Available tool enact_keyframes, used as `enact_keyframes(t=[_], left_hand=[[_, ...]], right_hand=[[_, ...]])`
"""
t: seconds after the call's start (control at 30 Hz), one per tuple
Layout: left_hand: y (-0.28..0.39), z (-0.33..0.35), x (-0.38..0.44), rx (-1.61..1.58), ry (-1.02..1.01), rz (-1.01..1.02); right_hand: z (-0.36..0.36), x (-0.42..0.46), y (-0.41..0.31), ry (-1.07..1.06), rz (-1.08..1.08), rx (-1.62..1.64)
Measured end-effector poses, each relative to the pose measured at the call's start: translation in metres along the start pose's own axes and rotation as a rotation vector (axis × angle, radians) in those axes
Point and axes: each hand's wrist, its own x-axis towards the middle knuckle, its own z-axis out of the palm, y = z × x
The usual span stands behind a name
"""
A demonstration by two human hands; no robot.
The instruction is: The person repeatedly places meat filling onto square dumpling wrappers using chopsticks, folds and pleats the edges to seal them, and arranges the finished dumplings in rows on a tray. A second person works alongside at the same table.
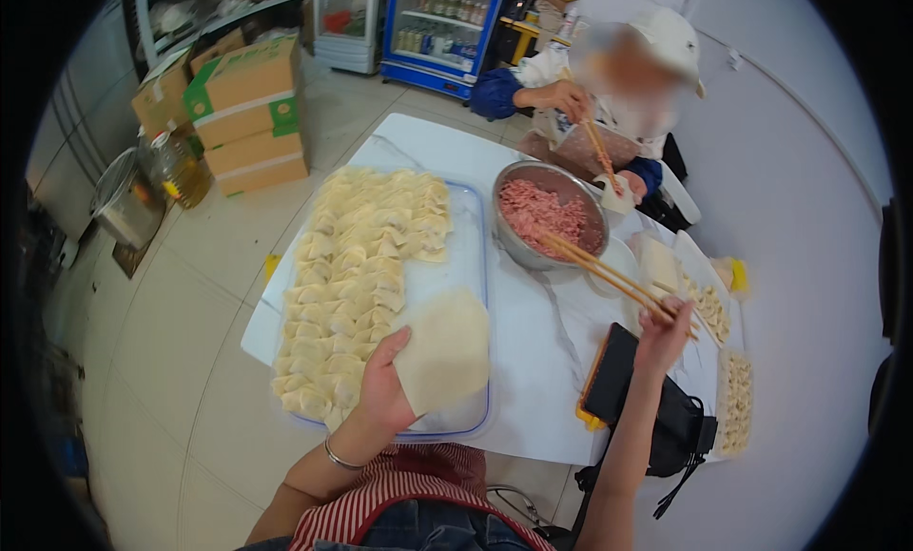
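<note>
My left hand (385, 387) holds a flat dough wrapper (446, 351) over a blue-rimmed plastic tray (487, 301). Rows of folded wontons (349, 287) fill the tray's left part and reach towards its far right corner. In my right hand (663, 333) is a pair of wooden chopsticks (606, 271), their tips in the pink minced meat (542, 212) inside a metal bowl (515, 250). Behind the bowl a co-worker's hands hold chopsticks (598, 144) with some mince at the tips and a small wrapper (615, 200).
A stack of wrappers (658, 264) lies right of the bowl, near smaller trays of wontons (735, 401). A smartphone (612, 373) and a black bag (670, 430) rest by my right forearm. Cardboard boxes (250, 116) and an oil bottle (178, 169) stand on the floor at left.
</note>
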Motion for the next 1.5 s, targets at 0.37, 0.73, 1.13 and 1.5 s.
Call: enact_keyframes(t=[0.37,0.73,1.13,1.5], left_hand=[[0.015,-0.002,0.008,-0.007,0.057,0.1],[0.021,-0.012,0.013,-0.012,0.159,0.166],[0.016,0.003,0.003,-0.108,-0.014,0.059],[0.014,0.005,0.001,-0.048,0.005,0.074]], right_hand=[[0.023,-0.131,-0.048,-0.932,-0.617,-0.661],[0.029,-0.155,-0.054,-1.531,-0.925,-0.911],[0.024,-0.123,-0.008,-0.306,-0.047,0.056],[0.017,-0.122,-0.001,-0.239,0.002,0.024]])
